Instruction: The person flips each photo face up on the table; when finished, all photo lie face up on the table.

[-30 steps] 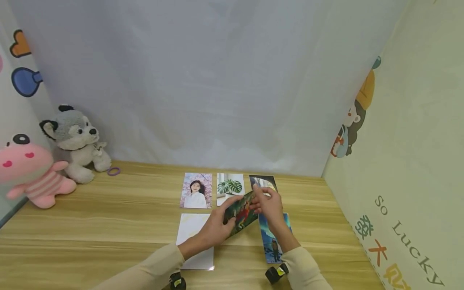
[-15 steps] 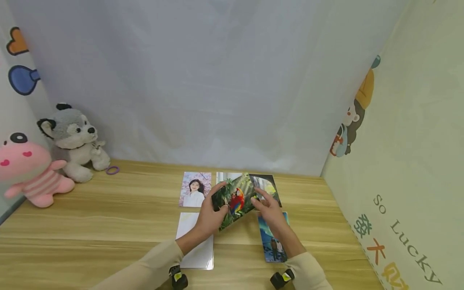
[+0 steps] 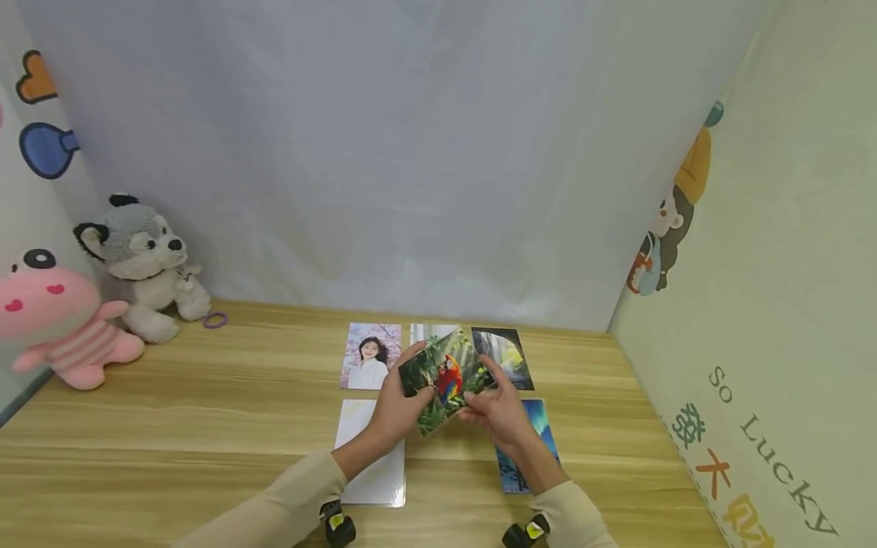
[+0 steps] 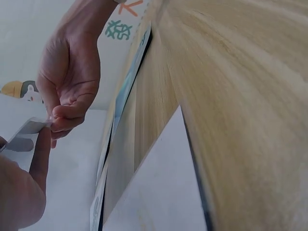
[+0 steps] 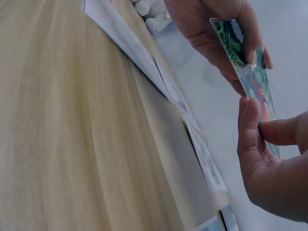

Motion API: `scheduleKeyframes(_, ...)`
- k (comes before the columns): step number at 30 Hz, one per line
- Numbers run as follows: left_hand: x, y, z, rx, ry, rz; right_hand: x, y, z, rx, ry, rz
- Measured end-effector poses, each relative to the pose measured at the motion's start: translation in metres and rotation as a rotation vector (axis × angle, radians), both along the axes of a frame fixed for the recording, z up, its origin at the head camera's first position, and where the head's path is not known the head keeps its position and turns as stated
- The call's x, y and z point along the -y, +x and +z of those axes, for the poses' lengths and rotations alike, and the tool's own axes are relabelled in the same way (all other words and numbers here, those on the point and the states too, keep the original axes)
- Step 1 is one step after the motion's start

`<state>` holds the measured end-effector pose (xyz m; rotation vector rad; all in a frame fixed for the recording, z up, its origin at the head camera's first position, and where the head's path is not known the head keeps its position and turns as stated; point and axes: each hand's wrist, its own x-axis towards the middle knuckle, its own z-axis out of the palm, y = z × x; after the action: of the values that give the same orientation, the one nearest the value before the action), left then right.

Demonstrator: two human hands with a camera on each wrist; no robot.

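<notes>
A glossy photo print of a red parrot among green leaves is held tilted above the table by both hands. My left hand grips its left side, thumb on the front. At the lower right edge my right hand pinches the print, thumb on the face and fingers behind, as the right wrist view also shows. Beneath lie a portrait print, a plant print mostly hidden by the parrot print, a dark print with an arch, a blue aurora print partly under the right forearm, and a whitish print.
The prints lie in two rows on the wood-grain table. At the back left sit a grey and white plush dog and a pink plush toy, with a purple ring near them. A pale curtain hangs behind the table.
The parrot print has been tilted up to show its face. My right hand has moved down to the print's lower right edge, thumb now on the front. The left hand keeps its grip.
</notes>
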<state>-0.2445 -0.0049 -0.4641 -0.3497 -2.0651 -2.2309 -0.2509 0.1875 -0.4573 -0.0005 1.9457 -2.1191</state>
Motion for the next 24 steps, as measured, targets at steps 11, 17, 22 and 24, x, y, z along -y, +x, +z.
scheduleKeyframes(11,0.011,0.002,0.004,-0.165,-0.268,0.056,-0.014,0.000,0.004,-0.013,0.038,-0.023)
scheduleKeyframes(17,0.023,0.005,0.000,-0.371,-0.567,0.060,-0.021,-0.003,0.006,-0.079,0.113,-0.033)
scheduleKeyframes(22,0.032,0.008,0.004,-0.433,-0.801,-0.017,-0.024,-0.006,0.009,-0.121,0.206,-0.060)
scheduleKeyframes(24,0.034,0.010,0.008,-0.413,-0.889,-0.076,-0.024,-0.006,0.010,-0.127,0.231,-0.066)
